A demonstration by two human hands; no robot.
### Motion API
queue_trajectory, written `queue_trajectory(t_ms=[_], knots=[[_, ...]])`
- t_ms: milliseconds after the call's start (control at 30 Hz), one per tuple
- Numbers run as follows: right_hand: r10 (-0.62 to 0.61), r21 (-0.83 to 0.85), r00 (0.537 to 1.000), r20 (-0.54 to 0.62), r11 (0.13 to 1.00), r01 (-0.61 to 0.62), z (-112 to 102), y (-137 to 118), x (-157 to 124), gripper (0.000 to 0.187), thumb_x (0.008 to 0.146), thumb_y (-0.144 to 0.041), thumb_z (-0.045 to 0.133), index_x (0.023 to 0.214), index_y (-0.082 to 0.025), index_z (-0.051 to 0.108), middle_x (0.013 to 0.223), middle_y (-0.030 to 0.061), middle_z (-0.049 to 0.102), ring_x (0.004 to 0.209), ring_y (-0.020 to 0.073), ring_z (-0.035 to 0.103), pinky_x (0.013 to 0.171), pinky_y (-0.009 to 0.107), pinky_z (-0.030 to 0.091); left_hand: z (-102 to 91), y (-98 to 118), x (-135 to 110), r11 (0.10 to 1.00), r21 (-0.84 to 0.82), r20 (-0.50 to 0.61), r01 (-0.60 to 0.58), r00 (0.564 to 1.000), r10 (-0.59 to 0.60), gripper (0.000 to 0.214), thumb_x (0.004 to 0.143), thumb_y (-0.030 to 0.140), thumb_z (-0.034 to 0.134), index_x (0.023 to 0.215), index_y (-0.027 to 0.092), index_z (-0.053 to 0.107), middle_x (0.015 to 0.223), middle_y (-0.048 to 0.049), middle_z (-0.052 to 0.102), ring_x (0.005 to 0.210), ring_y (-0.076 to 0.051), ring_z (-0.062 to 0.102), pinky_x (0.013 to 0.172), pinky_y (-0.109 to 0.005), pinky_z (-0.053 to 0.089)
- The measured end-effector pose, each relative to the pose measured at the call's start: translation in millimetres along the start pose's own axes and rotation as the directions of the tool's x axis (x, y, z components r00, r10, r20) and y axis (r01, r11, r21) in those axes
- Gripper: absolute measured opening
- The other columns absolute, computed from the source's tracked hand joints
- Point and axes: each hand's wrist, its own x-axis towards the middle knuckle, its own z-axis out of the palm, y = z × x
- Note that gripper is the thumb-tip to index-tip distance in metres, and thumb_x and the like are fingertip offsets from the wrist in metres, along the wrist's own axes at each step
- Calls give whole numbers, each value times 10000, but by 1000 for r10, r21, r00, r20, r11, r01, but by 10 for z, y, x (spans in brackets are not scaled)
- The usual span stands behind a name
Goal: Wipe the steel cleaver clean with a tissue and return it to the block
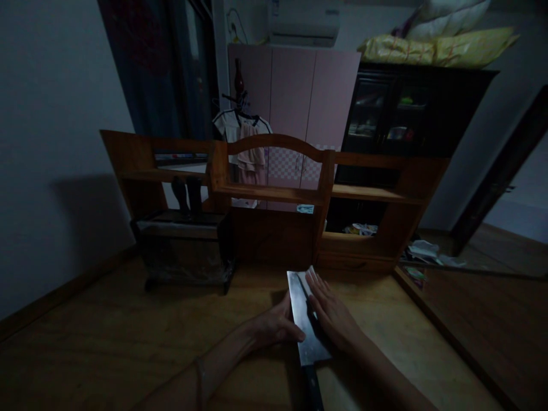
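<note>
A broad cleaver lies flat on the wooden desk, blade pointing away from me, dark handle toward me. My left hand rests at the blade's left edge, with fingertips on the steel. My right hand lies flat over the blade's right side, fingers stretched out forward and held together. A pale strip, perhaps a cloth or stone, shows under the right fingertips, too dim to name.
A wooden shelf unit stands along the desk's back edge. A knife block with dark handles sits at its left. The desk's right edge drops to the floor. Papers lie past the corner.
</note>
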Motion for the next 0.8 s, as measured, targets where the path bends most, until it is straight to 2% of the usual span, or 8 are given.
queue_trajectory(t_ms=[167,300,400,467,600,700,800], knots=[[-6,57,998,68,998,2,-27,-189,-44,540,1019,-415,277,1528,-264,176,1593,36,182,1473,238,164,1198,500,212,-35,-19,-9,1000,-3,-5,16,1000,-16,1178,515,-77,735,1474,402,249,1310,-86,555,1114,-285,600,802,-318,506],[-136,136,975,179,984,112,-97,-440,-49,511,1025,-405,263,1521,-328,166,1599,-33,147,1477,207,142,1210,459,197,-128,-102,25,997,43,-27,69,997,-68,872,537,-55,700,1338,237,517,1145,-88,647,987,-243,644,732,-262,487],[-165,144,964,209,980,136,-126,-485,-41,494,1029,-404,244,1515,-332,194,1590,-44,174,1474,202,158,1210,451,193,-160,-123,33,991,76,-45,107,994,-104,728,555,-44,702,1243,166,595,1033,-83,683,943,-225,647,729,-251,474],[-143,125,970,196,985,120,-126,-410,-36,497,1027,-410,245,1513,-311,217,1586,-27,191,1472,214,166,1208,459,191,-146,-106,26,993,64,-39,99,995,-97,829,539,-56,730,1302,211,545,1122,-85,658,1026,-241,626,766,-264,477],[-38,110,988,152,994,21,-102,-140,-42,499,1020,-444,256,1498,-301,285,1571,-9,250,1470,229,174,1204,489,186,-92,-56,12,999,-11,12,44,999,-43,1099,527,-90,739,1448,347,326,1315,-88,554,1180,-274,560,885,-326,465],[50,178,990,135,981,-74,-78,-6,-50,509,1019,-457,248,1489,-275,318,1565,23,268,1454,220,233,1197,465,219,-86,-45,11,999,-19,24,45,999,-44,1190,536,-105,733,1487,378,207,1353,-98,523,1208,-284,543,912,-341,457],[99,209,990,97,971,-117,-55,-1,-47,524,1014,-467,265,1479,-241,355,1552,52,302,1437,216,278,1189,434,253,-112,-52,11,997,-11,10,80,997,-80,1227,533,-108,736,1496,388,159,1364,-98,511,1199,-279,549,877,-312,472]])
